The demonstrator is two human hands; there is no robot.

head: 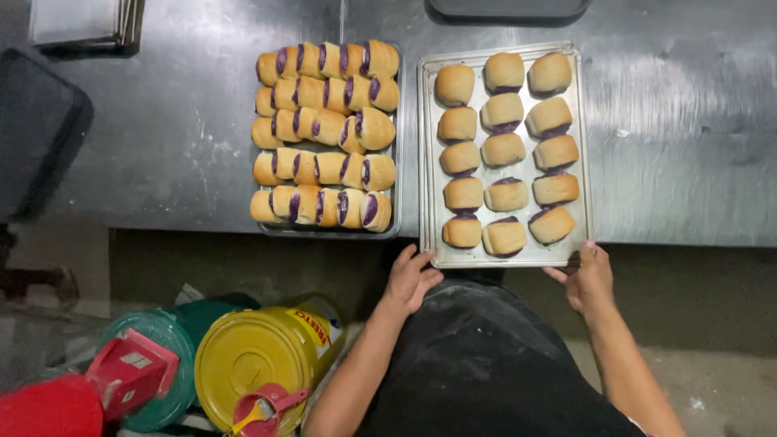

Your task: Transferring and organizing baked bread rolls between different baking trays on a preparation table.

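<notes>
Holding fifteen golden buns with purple filling in three columns of five, the right-hand baking tray [429, 162] sits on the steel counter [680, 146], its near edge overhanging the counter front. The left hand [411, 279] curls around the tray's near-left corner, fingers gripping the rim; the right hand [589, 279] grips the near-right corner, thumb on the rim. Just beside it, a second tray [396, 231] carries sliced purple-swirl rolls, packed in five rows. Below, a yellow lidded bucket [255, 368] and a green bucket [166, 340] stand on the floor.
</notes>
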